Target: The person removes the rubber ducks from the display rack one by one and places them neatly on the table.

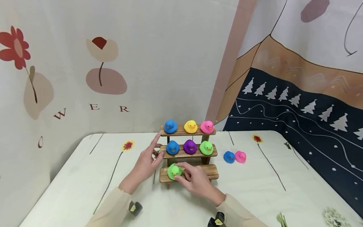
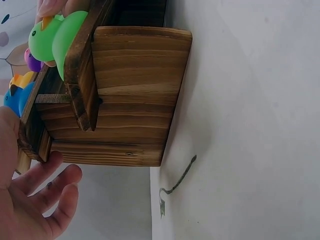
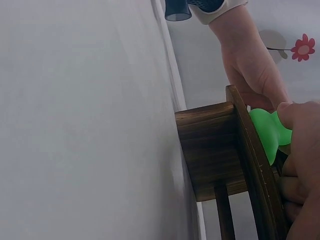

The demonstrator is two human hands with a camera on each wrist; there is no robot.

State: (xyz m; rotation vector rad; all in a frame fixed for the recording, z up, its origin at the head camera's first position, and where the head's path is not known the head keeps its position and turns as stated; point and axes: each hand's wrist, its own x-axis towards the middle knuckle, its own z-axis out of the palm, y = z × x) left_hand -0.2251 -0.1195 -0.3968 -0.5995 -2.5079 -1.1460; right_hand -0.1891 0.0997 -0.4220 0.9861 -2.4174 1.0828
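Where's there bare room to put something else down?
Free: the table right of the loose pink duck, and left of the left sleeve; also the right end of the bottom shelf. Crowded: the top shelf and middle shelf, with three ducks each.

I'm in a cloth-draped corner, home or studio I can't tell: flower-printed curtain (image 1: 65,53) upper left, tree-printed drape (image 1: 283,108) at right, flowered tablecloth (image 1: 85,176) below

Ducks (image 1: 190,147) on stand (image 1: 212,172); duck pair (image 1: 236,157) to right.
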